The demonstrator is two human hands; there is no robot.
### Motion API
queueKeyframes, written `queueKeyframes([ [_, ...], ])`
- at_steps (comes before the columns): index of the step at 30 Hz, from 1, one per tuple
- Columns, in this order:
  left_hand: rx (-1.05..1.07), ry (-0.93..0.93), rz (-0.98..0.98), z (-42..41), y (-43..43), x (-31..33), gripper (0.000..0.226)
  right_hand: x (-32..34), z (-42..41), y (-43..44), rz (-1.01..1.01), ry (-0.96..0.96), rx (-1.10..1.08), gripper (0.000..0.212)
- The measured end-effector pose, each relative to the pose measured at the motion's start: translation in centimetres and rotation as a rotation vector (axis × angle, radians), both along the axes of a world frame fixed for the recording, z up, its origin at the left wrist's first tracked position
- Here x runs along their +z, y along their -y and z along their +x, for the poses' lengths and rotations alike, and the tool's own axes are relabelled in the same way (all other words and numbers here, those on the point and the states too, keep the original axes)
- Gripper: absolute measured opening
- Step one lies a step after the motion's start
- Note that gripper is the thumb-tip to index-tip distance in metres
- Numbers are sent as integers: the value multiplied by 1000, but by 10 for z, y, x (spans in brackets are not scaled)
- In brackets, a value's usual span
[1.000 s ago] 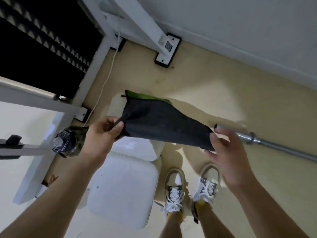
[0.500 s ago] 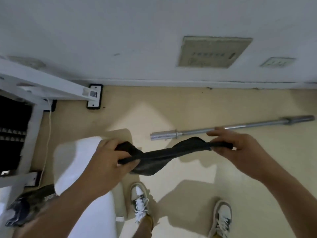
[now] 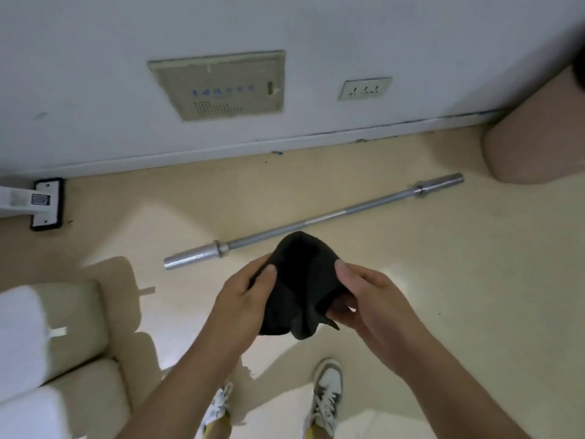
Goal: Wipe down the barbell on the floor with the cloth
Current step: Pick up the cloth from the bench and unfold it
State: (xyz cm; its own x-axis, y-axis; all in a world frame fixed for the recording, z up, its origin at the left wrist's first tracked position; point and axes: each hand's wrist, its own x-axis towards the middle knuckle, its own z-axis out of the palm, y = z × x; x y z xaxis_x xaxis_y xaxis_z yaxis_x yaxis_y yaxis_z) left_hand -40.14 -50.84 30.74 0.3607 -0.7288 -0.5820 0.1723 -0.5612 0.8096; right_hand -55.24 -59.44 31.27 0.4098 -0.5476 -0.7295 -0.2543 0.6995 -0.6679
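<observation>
Now the left hand [image 3: 250, 296] and right hand [image 3: 370, 299] each pinch the crumpled black cloth [image 3: 300, 280], held in the air. Best gather it into one thick pad before crouching to the long silver steel barbell [image 3: 316, 218], lying untouched on the floor [image 3: 459, 280] farther off.

The room is dim and cool-toned. Hard-edged sunlit patches cross the floor [image 3: 459, 280], one spot glaring. The black cloth [image 3: 304, 280] loses nearly all detail; the barbell [image 3: 316, 220] glints. Wide-angle distortion bows the wall [image 3: 95, 90].

The beige floor [image 3: 443, 280] bears the barbell [image 3: 316, 220] lying diagonally near the wall.
</observation>
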Motion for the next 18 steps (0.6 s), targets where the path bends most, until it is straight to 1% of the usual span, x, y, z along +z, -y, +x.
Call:
queueKeyframes([
  [1,-73,-53,-11,-19,15,-1,23,-4,-8,6,-19,17,53,26],
  [3,-177,-88,-24,-46,40,-7,27,-8,-22,20,-79,13,155,27],
  [5,-198,-157,-32,-58,60,-18,29,-14,-37,42,-84,36,237,28],
  [7,-199,-245,-12,-64,76,-34,30,-24,-47,63,-136,18,377,32],
  [8,-199,-245,14,-66,84,-44,33,-30,-50,71,-204,-28,440,35],
  [9,-207,-196,42,-69,93,-56,37,-40,-50,80,-296,-77,485,39],
  [11,-219,-96,72,-78,110,-83,36,-60,-50,97,-437,-143,574,36],
  [13,-234,-123,43,-80,129,-108,27,-83,-54,117,-457,-145,582,29],
  [15,-225,-205,27,-76,148,-134,31,-115,-64,143,-476,-146,485,27],
  [16,-208,-255,38,-74,158,-148,35,-135,-70,156,-493,-158,430,31],
  [17,-195,-307,52,-72,167,-163,36,-156,-76,168,-484,-166,390,39],
  [18,-188,-363,60,-72,176,-179,36,-177,-79,180,-441,-138,352,48],
])
